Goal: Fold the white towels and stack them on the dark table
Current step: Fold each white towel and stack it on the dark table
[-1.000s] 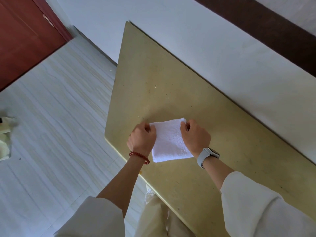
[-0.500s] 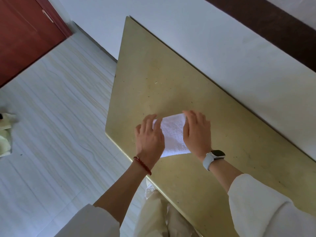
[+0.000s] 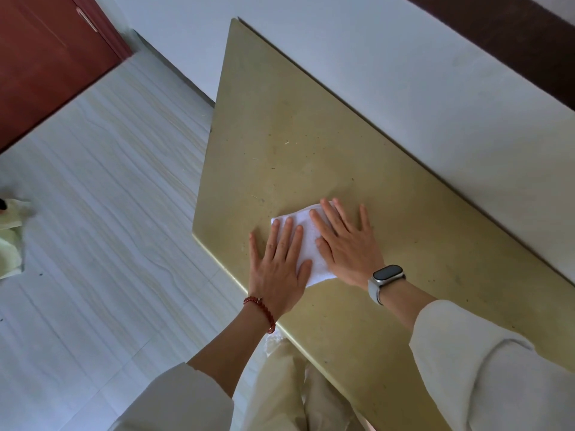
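While both palms lie flat, we note the left hand (image 3: 278, 269) and right hand (image 3: 343, 244) side by side, fingers straight and spread, pressing the folded white towel (image 3: 306, 241) rather than gripping it. Left covers the towel's near-left part, right its far-right part; a strip of cloth shows between them, plus a corner at the near edge. Towel sits on the yellowish table (image 3: 311, 135), close to its near-left edge.

Our reading: the step is flattening the fold. To do it well, we would press evenly and sweep outward from the middle toward the edges, so trapped air and creases leave without dragging the layers askew. Keep one palm anchoring while the other smooths.

No stack and no dark table visible here. Pale striped floor (image 3: 109, 197) to the left, white wall (image 3: 404, 88) beyond.
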Demonstrator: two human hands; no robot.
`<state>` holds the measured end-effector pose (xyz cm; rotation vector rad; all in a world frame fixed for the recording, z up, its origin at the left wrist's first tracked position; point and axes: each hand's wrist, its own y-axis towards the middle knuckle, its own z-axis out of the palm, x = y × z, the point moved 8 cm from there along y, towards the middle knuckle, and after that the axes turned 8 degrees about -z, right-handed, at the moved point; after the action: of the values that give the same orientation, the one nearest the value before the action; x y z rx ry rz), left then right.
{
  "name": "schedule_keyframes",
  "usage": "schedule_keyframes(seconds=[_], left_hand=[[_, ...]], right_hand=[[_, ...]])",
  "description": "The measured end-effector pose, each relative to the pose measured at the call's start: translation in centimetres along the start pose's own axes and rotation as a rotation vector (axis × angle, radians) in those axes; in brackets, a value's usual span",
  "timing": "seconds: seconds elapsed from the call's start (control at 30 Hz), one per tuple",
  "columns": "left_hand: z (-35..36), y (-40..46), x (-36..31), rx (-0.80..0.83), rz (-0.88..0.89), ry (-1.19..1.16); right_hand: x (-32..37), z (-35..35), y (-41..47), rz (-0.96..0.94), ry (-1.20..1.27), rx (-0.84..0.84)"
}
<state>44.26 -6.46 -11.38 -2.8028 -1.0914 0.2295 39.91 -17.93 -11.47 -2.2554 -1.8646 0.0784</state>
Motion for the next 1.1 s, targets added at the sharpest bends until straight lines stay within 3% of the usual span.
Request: schedule_keyframes(seconds=[0.13,0.2,0.27,0.4,0.53,0.7,0.9,1.1], left_hand=[[0.1,-0.1,0.0,-0.001,-0.008,-0.013],[0.2,0.0,0.1,-0.009,-0.017,-0.029],[0.2,0.0,0.1,-0.014,-0.019,-0.031],[0.3,0.0,0.2,-0.017,-0.029,-0.026],[0.3,0.0,0.2,-0.014,-0.044,-0.019],[0.3,0.1,0.2,-0.001,-0.055,-0.013],[0.3,0.1,0.3,0.027,-0.067,-0.021],[0.4,0.2,0.5,0.056,-0.073,-0.026]], right_hand=[[-0.3,-1.5,-0.4,0.032,0.225,-0.135],[-1.6,-3.1,-1.5,0.218,0.373,-0.308],[-3.0,-3.6,-2.7,0.472,0.491,-0.371],[-3.3,-2.1,-2.7,0.718,0.566,-0.134],[-3.2,-0.8,-2.4,0.872,0.703,-0.029],[-2.9,-0.5,-1.8,0.884,0.896,0.018],[-2.9,-2.3,-1.9,0.843,1.169,-0.162],[-2.5,-1.4,-1.5,0.878,1.282,-0.058]])
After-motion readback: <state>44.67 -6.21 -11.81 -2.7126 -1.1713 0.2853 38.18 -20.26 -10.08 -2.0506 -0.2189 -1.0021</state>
